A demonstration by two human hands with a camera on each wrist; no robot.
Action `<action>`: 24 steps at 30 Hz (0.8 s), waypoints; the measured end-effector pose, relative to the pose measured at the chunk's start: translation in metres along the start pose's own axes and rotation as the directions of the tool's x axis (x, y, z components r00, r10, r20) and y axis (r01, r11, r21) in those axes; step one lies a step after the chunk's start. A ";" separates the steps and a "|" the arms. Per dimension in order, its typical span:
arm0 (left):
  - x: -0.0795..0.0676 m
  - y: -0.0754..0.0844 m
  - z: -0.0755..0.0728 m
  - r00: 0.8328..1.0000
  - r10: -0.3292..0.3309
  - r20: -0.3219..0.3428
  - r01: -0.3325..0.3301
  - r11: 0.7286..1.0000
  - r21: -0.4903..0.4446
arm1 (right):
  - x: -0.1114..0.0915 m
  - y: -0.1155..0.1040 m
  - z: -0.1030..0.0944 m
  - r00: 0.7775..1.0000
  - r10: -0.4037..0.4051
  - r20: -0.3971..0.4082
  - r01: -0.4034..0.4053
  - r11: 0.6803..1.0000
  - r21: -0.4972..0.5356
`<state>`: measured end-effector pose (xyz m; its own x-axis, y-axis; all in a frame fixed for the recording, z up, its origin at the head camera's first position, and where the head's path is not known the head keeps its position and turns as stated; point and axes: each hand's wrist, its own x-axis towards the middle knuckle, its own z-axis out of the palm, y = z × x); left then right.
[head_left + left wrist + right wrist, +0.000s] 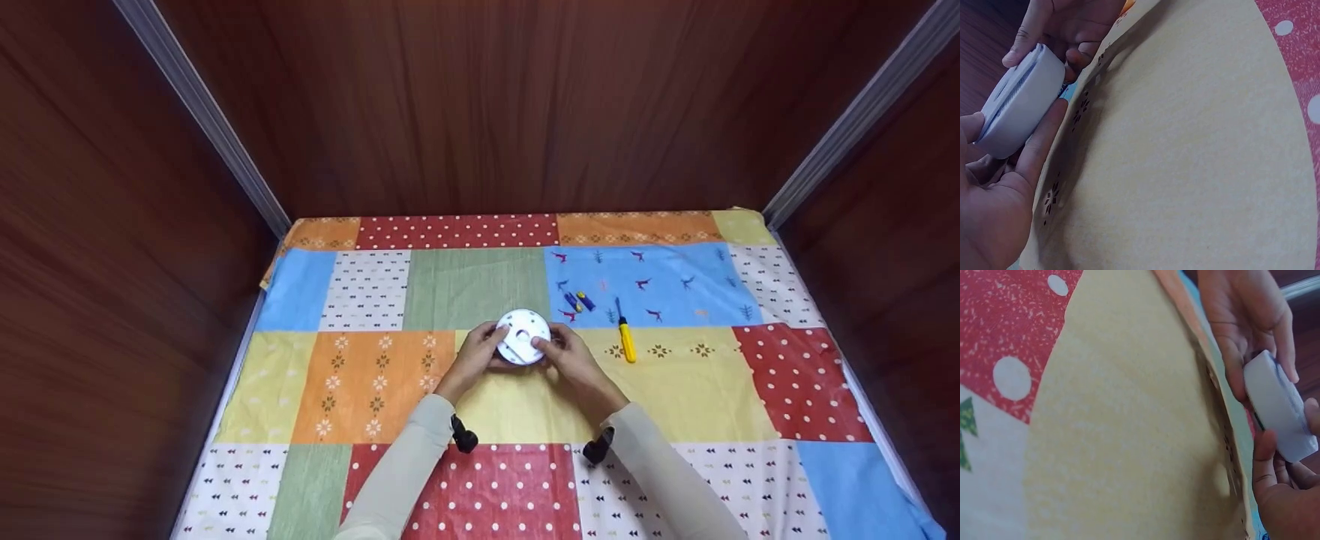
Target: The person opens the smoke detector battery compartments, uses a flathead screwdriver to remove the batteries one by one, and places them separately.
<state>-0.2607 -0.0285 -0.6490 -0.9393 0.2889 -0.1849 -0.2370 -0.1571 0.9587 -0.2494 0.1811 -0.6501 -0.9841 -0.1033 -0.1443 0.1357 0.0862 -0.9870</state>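
Both hands grip a white round disc-shaped device [517,349] with a central ring and several dark marks around its face. My left hand [474,358] holds the left edge, thumb on the face and fingers beneath. On the opposite side my right hand [576,361] grips the rim, its thumb reaching toward the central ring. The left wrist view shows the device's thick, smooth side wall [1027,109] and a thin seam near its face. Its underside is hidden by the fingers. From the right wrist, the device [1278,405] appears tilted between both hands.
Right of the hands lies a yellow-handled screwdriver [627,341], its shaft pointing away. Small blue-and-yellow batteries [585,301] lie beyond the right hand. A patchwork cloth [390,480] covers the table, with brown wood-look panels [480,112] around its back and sides.
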 end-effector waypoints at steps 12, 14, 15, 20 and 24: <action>0.003 0.000 0.001 1.000 -0.002 -0.017 0.002 1.000 0.000 | 0.002 -0.002 -0.003 0.997 0.069 0.035 -0.071 0.997 0.042; 0.004 0.002 0.002 1.000 0.002 -0.023 -0.001 1.000 0.003 | 0.003 -0.004 -0.004 0.995 0.090 0.042 -0.094 0.992 0.087; 0.004 0.003 0.002 1.000 0.004 -0.024 -0.004 1.000 0.004 | 0.003 -0.005 -0.005 0.995 0.095 0.043 -0.099 0.990 0.099; 0.004 0.005 0.003 1.000 0.017 -0.015 -0.018 1.000 -0.019 | 0.004 -0.008 -0.007 0.997 0.070 0.027 -0.072 0.993 0.095; 0.003 0.006 0.004 1.000 0.009 -0.017 -0.009 0.999 -0.036 | 0.003 -0.009 -0.007 0.998 0.060 0.025 -0.062 0.992 0.107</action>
<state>-0.2635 -0.0251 -0.6433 -0.9455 0.2712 -0.1803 -0.2371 -0.1939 0.9519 -0.2546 0.1874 -0.6416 -0.9711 -0.1223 -0.2051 0.2084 -0.0144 -0.9779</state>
